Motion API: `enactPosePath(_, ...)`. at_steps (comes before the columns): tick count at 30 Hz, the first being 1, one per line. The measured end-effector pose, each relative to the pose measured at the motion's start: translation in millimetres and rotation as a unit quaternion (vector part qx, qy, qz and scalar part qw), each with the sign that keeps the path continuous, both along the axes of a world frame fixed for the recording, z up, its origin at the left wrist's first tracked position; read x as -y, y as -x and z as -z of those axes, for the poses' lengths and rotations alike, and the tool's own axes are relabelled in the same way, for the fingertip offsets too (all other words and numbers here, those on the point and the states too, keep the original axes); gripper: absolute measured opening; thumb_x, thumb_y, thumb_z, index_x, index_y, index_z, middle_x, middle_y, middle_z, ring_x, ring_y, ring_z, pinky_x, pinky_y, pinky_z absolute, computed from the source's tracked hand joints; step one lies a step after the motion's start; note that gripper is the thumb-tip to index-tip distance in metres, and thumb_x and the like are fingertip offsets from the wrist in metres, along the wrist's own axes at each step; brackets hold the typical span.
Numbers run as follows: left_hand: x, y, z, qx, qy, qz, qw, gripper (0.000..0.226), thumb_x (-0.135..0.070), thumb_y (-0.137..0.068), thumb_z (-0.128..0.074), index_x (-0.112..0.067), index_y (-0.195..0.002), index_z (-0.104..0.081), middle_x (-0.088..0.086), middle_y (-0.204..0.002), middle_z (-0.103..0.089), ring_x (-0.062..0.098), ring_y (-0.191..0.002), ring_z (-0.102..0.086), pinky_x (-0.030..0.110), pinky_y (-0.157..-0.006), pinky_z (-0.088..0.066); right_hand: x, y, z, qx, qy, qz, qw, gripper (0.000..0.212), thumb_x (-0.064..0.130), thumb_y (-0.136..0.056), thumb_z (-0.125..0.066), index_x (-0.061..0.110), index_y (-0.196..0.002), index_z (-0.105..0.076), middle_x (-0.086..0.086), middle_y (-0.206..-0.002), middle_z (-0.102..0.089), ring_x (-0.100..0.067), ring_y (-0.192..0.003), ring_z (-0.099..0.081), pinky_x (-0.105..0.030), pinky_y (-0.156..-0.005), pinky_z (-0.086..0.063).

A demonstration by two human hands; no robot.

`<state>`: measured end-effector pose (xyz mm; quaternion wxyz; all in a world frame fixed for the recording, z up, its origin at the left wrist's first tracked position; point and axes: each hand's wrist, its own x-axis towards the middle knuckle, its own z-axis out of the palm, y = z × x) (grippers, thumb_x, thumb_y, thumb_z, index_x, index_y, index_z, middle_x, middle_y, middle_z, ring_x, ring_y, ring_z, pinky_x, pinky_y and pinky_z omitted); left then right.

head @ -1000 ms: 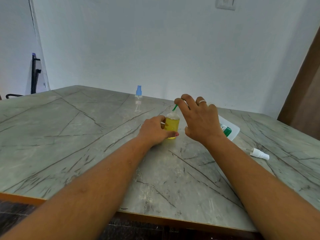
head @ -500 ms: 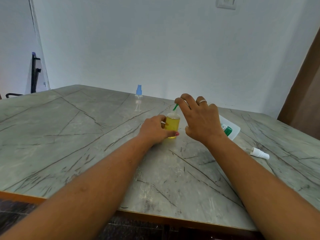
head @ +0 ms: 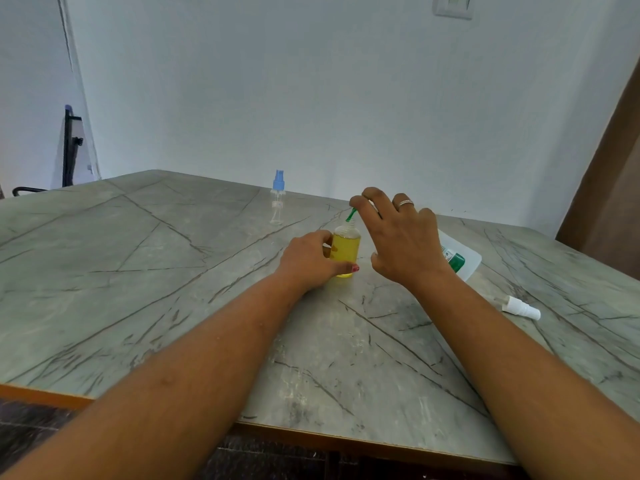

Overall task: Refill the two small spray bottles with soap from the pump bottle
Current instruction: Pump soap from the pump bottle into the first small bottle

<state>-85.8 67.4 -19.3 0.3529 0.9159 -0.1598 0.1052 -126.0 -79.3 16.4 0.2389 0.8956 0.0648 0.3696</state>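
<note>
On marble-look tabletop (head: 138, 271), L fingers (head: 323, 237) round clear yellow-filled bottle (head: 346, 247), R fingers (head: 363, 209) curled over thin green spout (head: 351, 215).

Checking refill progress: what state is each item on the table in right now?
Yellow bottle: upright, uncapped, nearly full, held by left hand.
Pump bottle: tilted, green spout at yellow bottle's mouth, gripped by right hand.
Blue-capped bottle: upright, capped, looks empty.
White spray cap: lying loose on table.
</note>
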Motion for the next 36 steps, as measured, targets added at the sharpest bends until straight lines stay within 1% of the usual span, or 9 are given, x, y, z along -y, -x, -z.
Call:
enactPosePath(2, 0.1, -0.4, 0.6, 0.001, 0.002, 0.000, 1.000, 0.078, -0.054, -0.073, -0.068, -0.018, -0.136, -0.041, 0.003, -0.134, -0.052, 0.020, -0.113, -0.053, 0.030, -0.089, -0.044, 0.0, 0.7, -1.0, 0.001, 0.003, 0.004, 1.000, 0.081, 0.035, -0.069, -0.073, 0.026, -0.133, -0.024, -0.003, -0.139, -0.037, -0.029, -0.108, -0.052, -0.035, -0.067, -0.050)
enactPosePath(6, -0.2, -0.5, 1.0, 0.008, 0.009, 0.004, 1.000, 0.078, -0.054, -0.071, -0.070, -0.018, -0.135, -0.042, 0.003, -0.132, -0.053, 0.019, -0.112, -0.054, 0.028, -0.086, -0.043, -1.7, 2.3, -2.1, 0.006, -0.010, 0.011, 1.000, 0.074, 0.035, -0.068, -0.072, 0.026, -0.129, -0.031, -0.003, -0.134, -0.041, -0.029, -0.105, -0.052, -0.036, -0.067, -0.050)
enactPosePath(10, -1.2, 0.7, 1.1, 0.011, 0.019, 0.009, 1.000, 0.078, -0.054, -0.071, -0.070, -0.018, -0.134, -0.043, 0.003, -0.131, -0.054, 0.019, -0.111, -0.054, 0.029, -0.087, -0.043, -3.5, 1.8, -2.5, 0.010, -0.014, 0.011, 1.000, 0.069, 0.035, -0.069, -0.072, 0.024, -0.125, -0.033, -0.003, -0.128, -0.044, -0.028, -0.103, -0.052, -0.035, -0.065, -0.049)
enactPosePath(14, -0.7, 0.7, 1.0, 0.011, 0.017, 0.009, 1.000, 0.078, -0.053, -0.072, -0.070, -0.018, -0.135, -0.042, 0.003, -0.132, -0.053, 0.020, -0.113, -0.053, 0.030, -0.089, -0.043, -1.7, 1.1, -0.4, 0.018, -0.008, 0.002, 1.000, 0.073, 0.032, -0.066, -0.074, 0.024, -0.127, -0.034, -0.004, -0.130, -0.044, -0.029, -0.101, -0.054, -0.036, -0.063, -0.049)
enactPosePath(18, 0.6, 0.1, 0.3, 0.009, 0.008, 0.004, 1.000, 0.078, -0.053, -0.073, -0.069, -0.018, -0.136, -0.041, 0.003, -0.134, -0.051, 0.020, -0.114, -0.053, 0.029, -0.089, -0.042, -0.3, -0.3, 1.5, 0.011, 0.002, -0.001, 1.000, 0.081, 0.032, -0.067, -0.074, 0.026, -0.131, -0.026, -0.003, -0.137, -0.038, -0.030, -0.105, -0.052, -0.037, -0.066, -0.050)
enactPosePath(24, 0.4, -0.8, 1.1, 0.009, 0.004, -0.001, 1.000, 0.078, -0.055, -0.073, -0.068, -0.019, -0.136, -0.041, 0.003, -0.135, -0.051, 0.020, -0.114, -0.053, 0.030, -0.090, -0.043, -1.8, 1.4, -0.5, 0.016, -0.009, 0.012, 1.000, 0.073, 0.035, -0.068, -0.073, 0.026, -0.128, -0.031, -0.003, -0.132, -0.043, -0.029, -0.105, -0.052, -0.037, -0.069, -0.050)
enactPosePath(28, 0.7, -1.4, 1.7, 0.007, 0.008, 0.000, 1.000, 0.079, -0.055, -0.072, -0.069, -0.019, -0.136, -0.041, 0.003, -0.134, -0.051, 0.020, -0.113, -0.053, 0.029, -0.089, -0.043, -2.1, 0.7, 0.2, 0.024, -0.006, 0.004, 1.000, 0.073, 0.034, -0.067, -0.074, 0.025, -0.127, -0.034, -0.004, -0.130, -0.045, -0.029, -0.103, -0.054, -0.037, -0.067, -0.051)
enactPosePath(33, -0.4, -3.4, 2.6, 0.011, 0.015, 0.005, 1.000, 0.080, -0.055, -0.071, -0.070, -0.018, -0.136, -0.042, 0.003, -0.133, -0.053, 0.020, -0.112, -0.054, 0.027, -0.085, -0.042, 0.1, -1.6, 2.8, 0.032, 0.006, -0.010, 0.999, 0.082, 0.032, -0.062, -0.077, 0.025, -0.129, -0.029, -0.004, -0.133, -0.043, -0.030, -0.100, -0.055, -0.037, -0.062, -0.050)
enactPosePath(36, -0.2, -5.1, 3.2, 0.007, 0.017, 0.004, 1.000, 0.079, -0.055, -0.071, -0.069, -0.018, -0.135, -0.042, 0.003, -0.133, -0.052, 0.019, -0.111, -0.053, 0.026, -0.083, -0.041, 0.0, -0.9, 2.3, 0.037, 0.003, -0.013, 0.999, 0.083, 0.031, -0.061, -0.078, 0.025, -0.128, -0.030, -0.004, -0.132, -0.044, -0.031, -0.098, -0.055, -0.037, -0.061, -0.050)
